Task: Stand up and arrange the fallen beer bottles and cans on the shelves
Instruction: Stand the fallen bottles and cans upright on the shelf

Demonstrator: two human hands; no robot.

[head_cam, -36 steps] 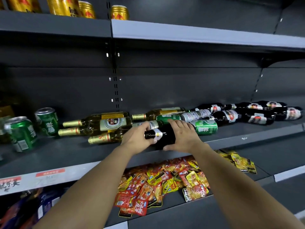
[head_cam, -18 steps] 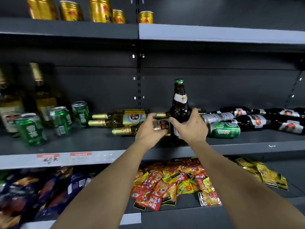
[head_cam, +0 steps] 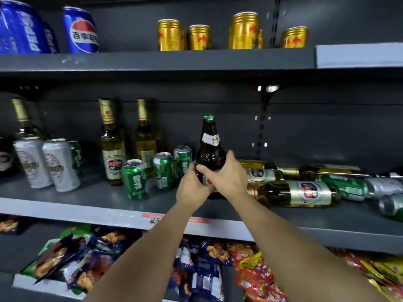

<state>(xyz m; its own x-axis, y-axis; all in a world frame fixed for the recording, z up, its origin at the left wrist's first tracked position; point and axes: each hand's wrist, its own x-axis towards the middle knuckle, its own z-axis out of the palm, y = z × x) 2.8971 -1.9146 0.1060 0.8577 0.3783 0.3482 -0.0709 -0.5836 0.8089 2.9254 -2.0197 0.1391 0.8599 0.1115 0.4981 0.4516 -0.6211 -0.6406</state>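
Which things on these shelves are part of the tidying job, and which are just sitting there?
Job: brown bottle held upright by left hand and right hand; fallen bottles; fallen cans.
Just there: gold cans, blue cans, snack packets.

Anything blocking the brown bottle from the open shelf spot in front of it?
Nothing visible. Both hands hold the brown bottle upright; green cans stand left, fallen bottles lie right.

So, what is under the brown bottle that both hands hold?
The hands, left and right, cover the lower half of the brown bottle. Its base seems to meet the grey shelf, but contact is hidden.
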